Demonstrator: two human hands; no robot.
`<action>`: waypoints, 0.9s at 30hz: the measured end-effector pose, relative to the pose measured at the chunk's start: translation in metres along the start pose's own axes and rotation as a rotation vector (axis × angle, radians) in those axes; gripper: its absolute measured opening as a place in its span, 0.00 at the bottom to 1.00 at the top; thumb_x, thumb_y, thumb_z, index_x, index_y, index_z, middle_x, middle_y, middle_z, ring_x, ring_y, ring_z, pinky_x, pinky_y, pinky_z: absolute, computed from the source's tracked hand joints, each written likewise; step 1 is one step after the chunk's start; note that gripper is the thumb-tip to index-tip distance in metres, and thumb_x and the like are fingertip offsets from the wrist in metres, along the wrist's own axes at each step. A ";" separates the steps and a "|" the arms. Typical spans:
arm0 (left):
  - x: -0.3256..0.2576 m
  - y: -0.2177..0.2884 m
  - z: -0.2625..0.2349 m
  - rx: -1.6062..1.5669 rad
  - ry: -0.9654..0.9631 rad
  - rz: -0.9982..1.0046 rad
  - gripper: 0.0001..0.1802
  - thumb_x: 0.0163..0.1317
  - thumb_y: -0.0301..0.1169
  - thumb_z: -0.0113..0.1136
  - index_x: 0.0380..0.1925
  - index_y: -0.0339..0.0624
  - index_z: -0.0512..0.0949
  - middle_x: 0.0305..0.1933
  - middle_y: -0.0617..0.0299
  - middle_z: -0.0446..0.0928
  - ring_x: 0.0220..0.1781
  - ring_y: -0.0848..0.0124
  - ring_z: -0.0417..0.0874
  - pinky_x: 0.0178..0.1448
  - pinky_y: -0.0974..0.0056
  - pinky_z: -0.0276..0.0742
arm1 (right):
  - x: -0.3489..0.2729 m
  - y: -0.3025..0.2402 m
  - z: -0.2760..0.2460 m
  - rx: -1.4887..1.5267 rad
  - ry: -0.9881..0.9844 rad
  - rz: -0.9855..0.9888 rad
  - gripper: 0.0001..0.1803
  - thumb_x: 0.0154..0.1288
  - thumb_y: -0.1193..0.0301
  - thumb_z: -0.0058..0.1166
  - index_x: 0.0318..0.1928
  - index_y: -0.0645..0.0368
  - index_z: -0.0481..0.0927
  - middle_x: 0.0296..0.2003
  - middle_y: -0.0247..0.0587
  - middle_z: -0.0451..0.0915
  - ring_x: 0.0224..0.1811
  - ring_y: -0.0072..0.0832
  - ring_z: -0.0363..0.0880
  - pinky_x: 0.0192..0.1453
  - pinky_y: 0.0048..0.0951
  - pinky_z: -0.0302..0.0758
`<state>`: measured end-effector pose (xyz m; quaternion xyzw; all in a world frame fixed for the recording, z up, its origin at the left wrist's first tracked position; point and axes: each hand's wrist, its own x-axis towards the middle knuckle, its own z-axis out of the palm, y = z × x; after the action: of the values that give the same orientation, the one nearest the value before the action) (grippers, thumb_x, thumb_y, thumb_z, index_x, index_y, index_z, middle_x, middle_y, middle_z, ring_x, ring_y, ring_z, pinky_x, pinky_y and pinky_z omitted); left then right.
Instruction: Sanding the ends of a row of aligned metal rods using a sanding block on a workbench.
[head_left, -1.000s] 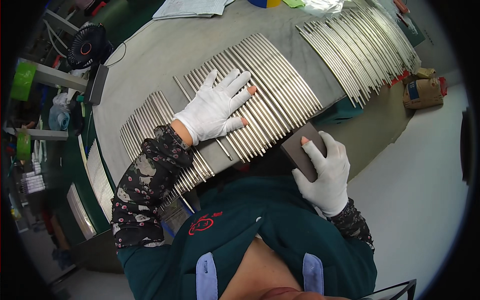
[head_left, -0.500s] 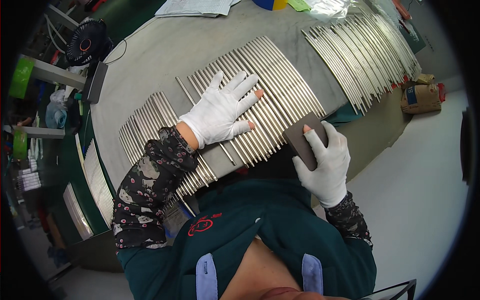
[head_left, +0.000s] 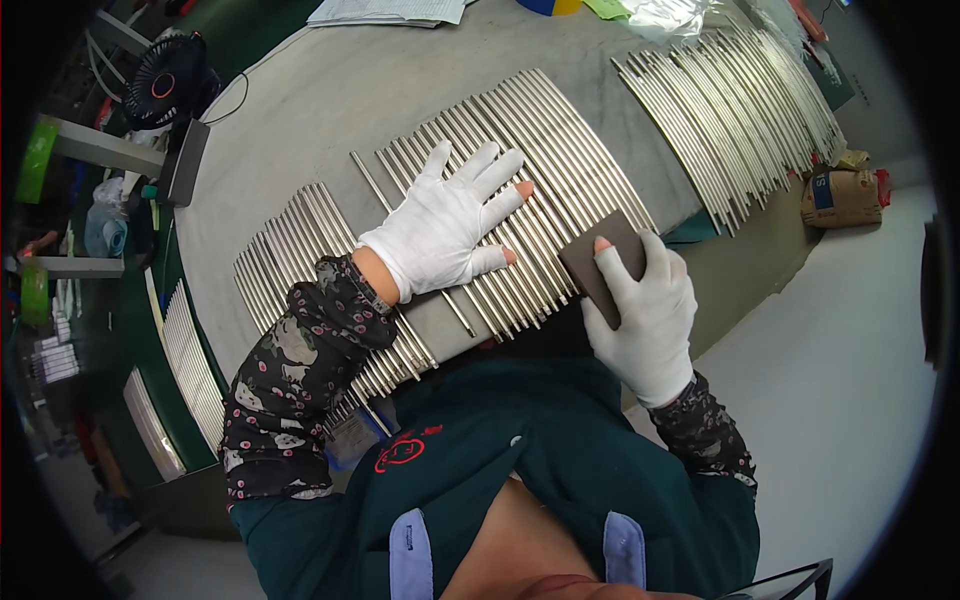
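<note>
Fingers spread and grip wide, a person's white-gloved left hand (head_left: 435,228) is resting across the middle row of slim metal rods (head_left: 565,165) on the grey bench (head_left: 290,130); the gloved right hand (head_left: 645,315) is holding a dark grey block (head_left: 586,264) in its grip by the row's near right ends; a shorter row (head_left: 290,250) is lying to the left, partly beneath the patterned sleeve (head_left: 300,360); another batch (head_left: 740,120) is lying well apart at right.
</note>
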<state>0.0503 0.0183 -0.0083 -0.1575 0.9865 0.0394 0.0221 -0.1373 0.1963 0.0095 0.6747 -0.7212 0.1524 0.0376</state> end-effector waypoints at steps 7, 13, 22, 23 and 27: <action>0.001 -0.005 0.006 -0.007 0.051 0.007 0.42 0.66 0.61 0.44 0.72 0.46 0.58 0.77 0.47 0.51 0.78 0.46 0.52 0.75 0.34 0.44 | 0.003 0.002 0.003 -0.013 -0.021 -0.004 0.32 0.48 0.67 0.65 0.58 0.51 0.77 0.54 0.56 0.69 0.51 0.49 0.72 0.52 0.44 0.74; 0.003 -0.001 0.002 0.028 0.030 0.017 0.42 0.66 0.61 0.44 0.71 0.46 0.58 0.77 0.47 0.51 0.77 0.46 0.52 0.75 0.34 0.44 | 0.031 -0.008 0.009 -0.044 0.083 -0.050 0.28 0.50 0.64 0.64 0.54 0.53 0.78 0.49 0.52 0.71 0.43 0.43 0.74 0.38 0.41 0.74; 0.006 -0.005 0.002 0.030 0.108 0.047 0.38 0.64 0.55 0.51 0.67 0.41 0.64 0.75 0.47 0.56 0.76 0.50 0.55 0.75 0.37 0.49 | -0.027 0.038 -0.023 0.135 0.134 0.034 0.32 0.41 0.69 0.69 0.53 0.51 0.78 0.55 0.50 0.71 0.52 0.46 0.71 0.55 0.43 0.72; 0.009 -0.007 0.001 0.019 0.120 0.058 0.39 0.64 0.55 0.51 0.68 0.41 0.63 0.75 0.47 0.55 0.77 0.50 0.55 0.75 0.37 0.49 | -0.028 0.043 -0.022 0.134 0.135 0.037 0.32 0.41 0.69 0.69 0.53 0.51 0.78 0.55 0.50 0.71 0.52 0.46 0.71 0.55 0.43 0.72; 0.028 -0.017 -0.007 0.021 0.109 0.041 0.45 0.67 0.66 0.34 0.73 0.45 0.53 0.78 0.45 0.48 0.78 0.44 0.50 0.76 0.36 0.44 | -0.031 0.057 -0.025 0.077 0.202 0.088 0.34 0.42 0.69 0.69 0.56 0.51 0.77 0.56 0.51 0.70 0.53 0.47 0.71 0.56 0.43 0.72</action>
<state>0.0286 -0.0075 -0.0039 -0.1391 0.9896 0.0207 -0.0310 -0.1944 0.2354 0.0151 0.6246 -0.7362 0.2488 0.0773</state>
